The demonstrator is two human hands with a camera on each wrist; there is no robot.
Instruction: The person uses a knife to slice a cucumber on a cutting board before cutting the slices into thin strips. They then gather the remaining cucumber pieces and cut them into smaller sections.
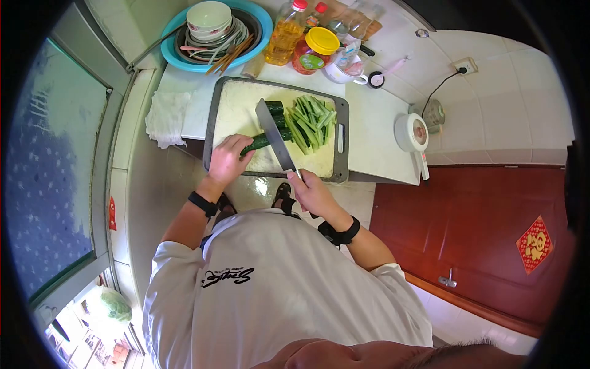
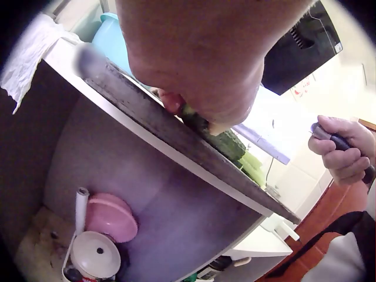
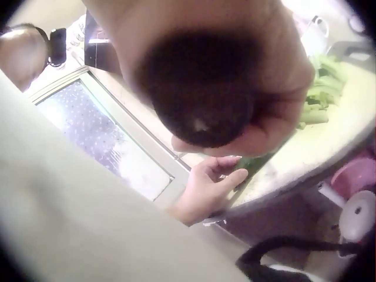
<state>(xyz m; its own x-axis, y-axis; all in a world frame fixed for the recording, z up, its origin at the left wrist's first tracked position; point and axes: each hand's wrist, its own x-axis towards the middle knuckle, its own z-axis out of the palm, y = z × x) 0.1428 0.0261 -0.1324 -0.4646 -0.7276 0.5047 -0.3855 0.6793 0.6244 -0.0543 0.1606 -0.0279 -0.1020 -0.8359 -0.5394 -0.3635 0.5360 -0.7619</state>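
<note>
In the head view my left hand (image 1: 230, 157) holds down a dark green cucumber (image 1: 258, 142) on the cutting board (image 1: 243, 95). My right hand (image 1: 313, 195) grips the handle of a kitchen knife (image 1: 275, 135), its broad blade lying across the cucumber's cut end. Beyond the blade are shorter dark green cucumber pieces (image 1: 278, 117), and to their right a pile of pale green cucumber sticks (image 1: 313, 120). The left wrist view shows the cucumber (image 2: 229, 144) under the left fingers and the dark knife handle (image 2: 341, 143) in the right fist. In the right wrist view the handle's butt (image 3: 202, 117) hides most of the blade.
Behind the board stand a blue basin (image 1: 171, 58) of bowls and chopsticks, an oil bottle (image 1: 286, 37) and a yellow-lidded jar (image 1: 313, 52). A white cloth (image 1: 167, 117) hangs over the counter's left edge. At the right sits a white pot (image 1: 410, 132) with its handle outward.
</note>
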